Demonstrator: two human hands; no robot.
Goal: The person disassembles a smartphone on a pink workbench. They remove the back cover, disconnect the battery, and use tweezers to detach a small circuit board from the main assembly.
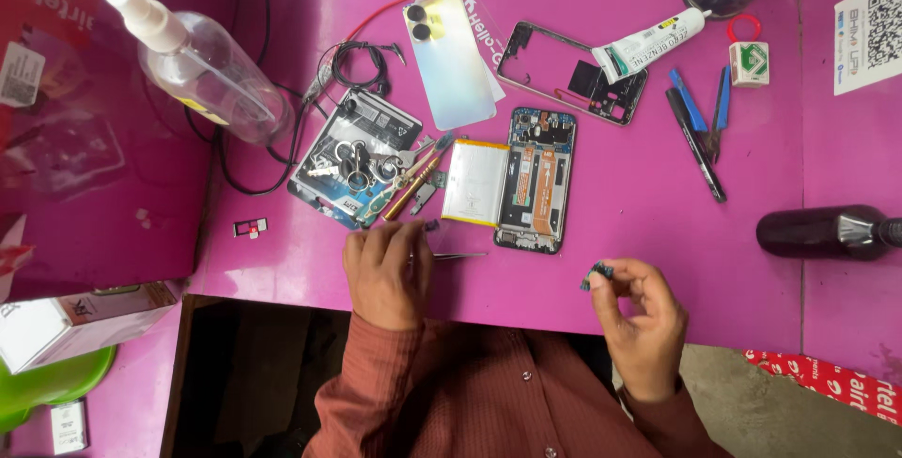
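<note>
Bright pink tabletop fills the view, and just above its near edge your right hand pinches a small dark phone part between thumb and fingertips, while your left hand rests curled over thin metal tweezers lying on the surface. Ahead of your hands lies an opened phone with its battery lifted beside it, so disassembly looks well along and nothing appears refitted. Farther out sit its rear cover, a bare frame, a glue tube and a spray bottle.
</note>
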